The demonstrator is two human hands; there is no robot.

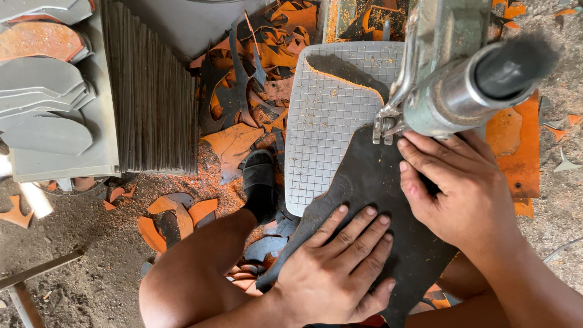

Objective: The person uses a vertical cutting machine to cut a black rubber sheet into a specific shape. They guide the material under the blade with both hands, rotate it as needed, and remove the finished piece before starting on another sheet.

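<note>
My left hand (337, 267) flat, fingers spread, pressing near end of dark rubber sheet (370, 182). My right hand (461, 188) also open, palm down on sheet beside saw blade (384, 130). Sheet lies across gridded desk (322, 115), far edge at blade. I judge it light, floppy, grippy; best pinned flat by palms, fingers clear of blade. Orange scraps (234, 143) on floor; my sandal (260, 185) beside them.

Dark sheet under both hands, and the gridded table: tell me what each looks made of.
Dark sheet: likely rubber or foam, matte charcoal, with a smoothly cut curved edge. Gridded table: probably hard plastic or coated metal, pale grey with fine grid lines, dusted with orange grit.
</note>
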